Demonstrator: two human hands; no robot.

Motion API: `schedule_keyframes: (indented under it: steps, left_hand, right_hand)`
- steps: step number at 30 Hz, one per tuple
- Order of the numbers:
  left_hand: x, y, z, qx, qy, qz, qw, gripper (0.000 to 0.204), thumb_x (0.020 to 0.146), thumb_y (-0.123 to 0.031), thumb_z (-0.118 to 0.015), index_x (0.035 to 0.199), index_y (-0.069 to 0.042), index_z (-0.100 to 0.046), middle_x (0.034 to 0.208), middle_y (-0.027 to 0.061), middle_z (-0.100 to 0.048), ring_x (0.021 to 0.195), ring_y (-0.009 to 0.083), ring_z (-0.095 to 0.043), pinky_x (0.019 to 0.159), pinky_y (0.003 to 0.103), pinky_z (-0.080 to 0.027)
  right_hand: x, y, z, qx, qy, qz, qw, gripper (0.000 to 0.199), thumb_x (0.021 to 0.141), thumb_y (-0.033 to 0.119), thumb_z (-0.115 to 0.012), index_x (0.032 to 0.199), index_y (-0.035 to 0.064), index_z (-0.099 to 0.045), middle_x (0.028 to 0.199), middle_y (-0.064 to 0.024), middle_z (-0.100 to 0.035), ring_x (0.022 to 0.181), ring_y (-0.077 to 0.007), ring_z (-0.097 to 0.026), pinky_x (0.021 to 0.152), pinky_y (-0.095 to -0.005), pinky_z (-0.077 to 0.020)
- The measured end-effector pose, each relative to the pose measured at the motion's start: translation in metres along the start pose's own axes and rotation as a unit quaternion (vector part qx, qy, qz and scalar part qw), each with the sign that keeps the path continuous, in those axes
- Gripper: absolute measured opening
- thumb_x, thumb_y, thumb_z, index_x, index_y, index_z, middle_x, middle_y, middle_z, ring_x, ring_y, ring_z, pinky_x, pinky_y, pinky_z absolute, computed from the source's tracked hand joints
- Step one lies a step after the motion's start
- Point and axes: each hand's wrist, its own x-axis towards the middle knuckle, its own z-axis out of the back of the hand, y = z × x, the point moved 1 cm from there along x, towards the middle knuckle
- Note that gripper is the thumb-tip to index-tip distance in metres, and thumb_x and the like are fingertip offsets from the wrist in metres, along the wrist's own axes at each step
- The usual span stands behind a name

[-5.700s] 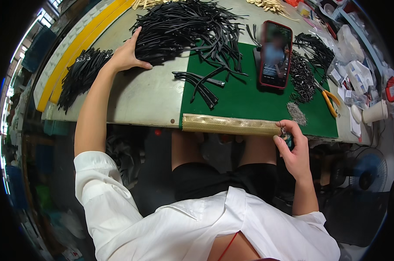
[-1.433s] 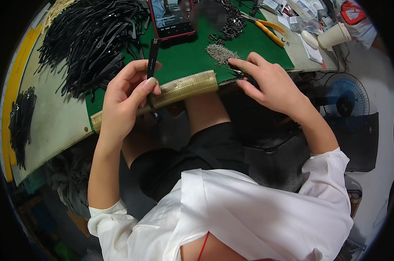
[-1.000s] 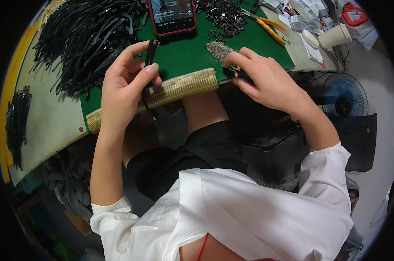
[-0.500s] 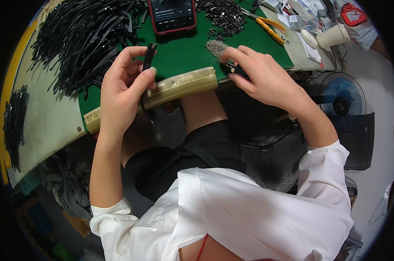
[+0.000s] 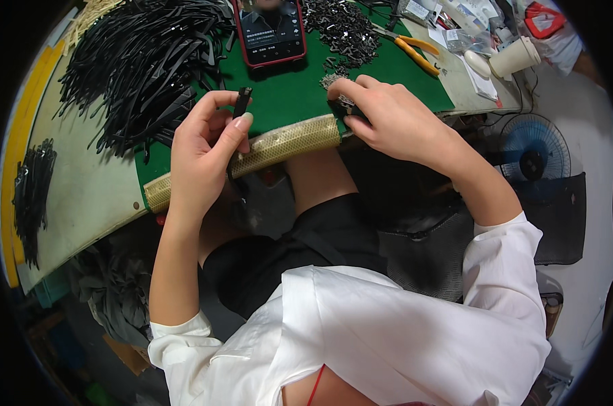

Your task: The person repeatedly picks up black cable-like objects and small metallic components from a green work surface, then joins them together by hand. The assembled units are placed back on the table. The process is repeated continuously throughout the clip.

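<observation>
My left hand (image 5: 201,149) pinches a narrow black strap (image 5: 241,103) between thumb and fingers. The strap's upper end points up past the fingertips, and its tail hangs below the hand over the table edge. At the near side of a small heap of grey metal pieces (image 5: 332,81), my right hand (image 5: 394,125) is curled with thumb and forefinger close together. Something small and dark shows at those fingertips, too hidden to name. A yellowish mesh-patterned roll (image 5: 289,143) runs along the table's front edge, partly behind my left hand.
A large heap of black straps (image 5: 141,64) covers the back left, with a smaller bundle (image 5: 32,203) farther left. A red-cased phone (image 5: 273,37), small black parts (image 5: 344,34) and orange-handled pliers (image 5: 417,55) lie on the green mat. A white cup (image 5: 516,57) and fan (image 5: 533,155) are right.
In the picture my left hand and the strap sit slightly lower and farther right. My right hand has shifted a little left, toward the metal pieces. The whole view has also shifted slightly.
</observation>
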Motion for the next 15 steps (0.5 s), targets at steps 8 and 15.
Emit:
schedule_keyframes:
  steps: [8,15]
  left_hand:
    - [0.0,0.008,0.0,0.012,0.003,-0.017,1.0,0.024,0.095,-0.007,-0.064,0.117,0.002,-0.058,0.083,0.0008,-0.062,0.072,0.0064,-0.055,0.068,0.021,-0.044]
    - [-0.009,-0.003,-0.015,0.114,-0.09,-0.097,0.985,0.012,0.091,-0.005,-0.065,0.1,0.003,-0.062,0.07,0.0066,-0.065,0.061,0.0075,-0.06,0.055,0.024,-0.046]
  right_hand:
    - [-0.001,0.004,0.007,0.0,0.01,-0.009,1.0,0.033,0.088,0.012,-0.061,0.121,0.0107,-0.058,0.1,-0.017,-0.063,0.086,-0.0359,-0.066,0.078,-0.0439,-0.0521]
    - [-0.003,0.041,0.028,0.526,0.097,-0.056,0.843,0.033,0.092,0.017,-0.064,0.124,0.0116,-0.058,0.098,-0.0076,-0.059,0.055,-0.0123,-0.06,0.048,-0.0257,-0.0474]
